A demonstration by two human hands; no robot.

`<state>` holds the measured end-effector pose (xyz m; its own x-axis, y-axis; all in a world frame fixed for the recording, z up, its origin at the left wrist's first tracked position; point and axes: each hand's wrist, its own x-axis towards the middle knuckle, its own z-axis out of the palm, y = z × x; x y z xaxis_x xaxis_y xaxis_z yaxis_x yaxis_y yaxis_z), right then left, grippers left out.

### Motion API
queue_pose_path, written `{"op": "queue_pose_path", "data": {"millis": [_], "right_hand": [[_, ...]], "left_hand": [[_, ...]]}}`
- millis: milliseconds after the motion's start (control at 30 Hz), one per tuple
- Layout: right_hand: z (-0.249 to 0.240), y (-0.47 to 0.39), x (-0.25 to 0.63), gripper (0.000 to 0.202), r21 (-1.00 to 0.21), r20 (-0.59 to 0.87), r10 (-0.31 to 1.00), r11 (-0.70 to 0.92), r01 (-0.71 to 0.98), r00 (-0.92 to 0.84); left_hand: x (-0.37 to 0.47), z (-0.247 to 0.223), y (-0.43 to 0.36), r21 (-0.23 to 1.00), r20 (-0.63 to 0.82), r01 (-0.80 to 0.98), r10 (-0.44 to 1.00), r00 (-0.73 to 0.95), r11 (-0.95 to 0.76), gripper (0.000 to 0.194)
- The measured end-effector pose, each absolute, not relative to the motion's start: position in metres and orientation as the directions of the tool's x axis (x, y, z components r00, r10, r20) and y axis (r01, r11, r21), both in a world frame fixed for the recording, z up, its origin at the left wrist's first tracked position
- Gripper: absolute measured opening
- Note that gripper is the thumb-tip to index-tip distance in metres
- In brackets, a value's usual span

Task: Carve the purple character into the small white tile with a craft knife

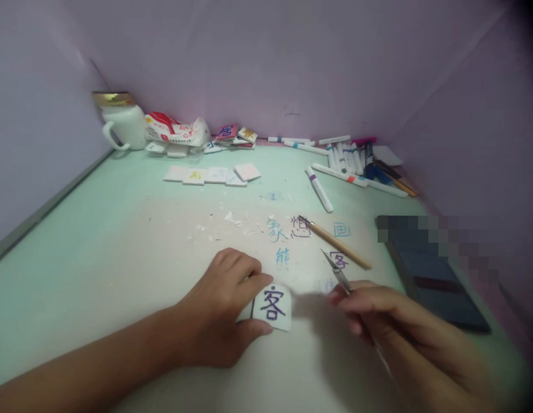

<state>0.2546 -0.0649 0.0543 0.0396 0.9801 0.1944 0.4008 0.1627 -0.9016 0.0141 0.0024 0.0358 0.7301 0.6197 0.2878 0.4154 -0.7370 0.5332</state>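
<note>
My left hand grips a small white square tile by its left part, with thumb and index finger at its edges. A purple Chinese character is drawn on the tile, which lies on the table. To the right, my right hand is closed around a craft knife, its thin blade pointing up and left, apart from the tile. Just beyond lies a wooden-handled carving tool. Blue and purple characters are written on the table surface, and pale scraps are scattered beyond my left hand.
A black phone-like slab lies at the right. Further back are a purple-banded marker, a pile of markers and a row of pale tiles. A white mug, a tissue pack and stacked coloured tiles stand along the wall.
</note>
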Motion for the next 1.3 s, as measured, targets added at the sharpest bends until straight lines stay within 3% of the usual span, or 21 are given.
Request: {"op": "queue_pose_path", "data": {"millis": [200, 267, 367, 467, 633, 833, 1033, 1167, 1300], "right_hand": [[0.053, -0.063, 0.259, 0.025, -0.989, 0.002, 0.997, 0.012, 0.145, -0.071], [0.050, -0.063, 0.259, 0.030, -0.998, 0.001, 0.994, 0.007, 0.055, -0.111], [0.045, -0.061, 0.255, 0.025, -1.000, -0.006, 1.000, -0.006, -0.009, -0.010], [0.043, -0.061, 0.250, 0.015, -0.999, 0.031, 0.996, 0.029, 0.026, 0.089], [0.040, -0.069, 0.243, 0.017, -0.982, 0.155, 0.975, 0.134, 0.134, 0.158], [0.033, -0.077, 0.233, 0.021, -0.989, 0.123, 0.976, 0.105, 0.105, 0.180], [0.031, -0.076, 0.231, 0.017, -0.970, 0.110, 0.963, 0.050, 0.238, 0.245], [0.032, -0.073, 0.225, 0.015, -0.928, 0.207, 0.958, 0.128, 0.349, 0.200], [0.031, -0.070, 0.224, 0.008, -0.848, 0.343, 0.939, 0.303, 0.435, 0.013]], "left_hand": [[0.014, 0.033, 0.001, 0.527, 0.304, 0.407, 0.613, 0.730, -0.746, 0.034], [0.014, 0.033, 0.000, 0.531, 0.311, 0.409, 0.620, 0.720, -0.742, 0.033], [0.013, 0.032, 0.000, 0.534, 0.318, 0.403, 0.618, 0.719, -0.743, 0.034], [0.013, 0.030, 0.001, 0.537, 0.323, 0.394, 0.613, 0.721, -0.746, 0.033], [0.014, 0.028, 0.001, 0.536, 0.350, 0.375, 0.603, 0.717, -0.757, 0.036], [0.013, 0.034, 0.001, 0.539, 0.301, 0.393, 0.606, 0.736, -0.745, 0.035], [0.014, 0.034, 0.001, 0.546, 0.303, 0.395, 0.614, 0.729, -0.739, 0.034], [0.015, 0.032, 0.001, 0.541, 0.324, 0.396, 0.618, 0.716, -0.742, 0.033], [0.016, 0.034, 0.001, 0.534, 0.308, 0.401, 0.613, 0.727, -0.744, 0.029]]}}
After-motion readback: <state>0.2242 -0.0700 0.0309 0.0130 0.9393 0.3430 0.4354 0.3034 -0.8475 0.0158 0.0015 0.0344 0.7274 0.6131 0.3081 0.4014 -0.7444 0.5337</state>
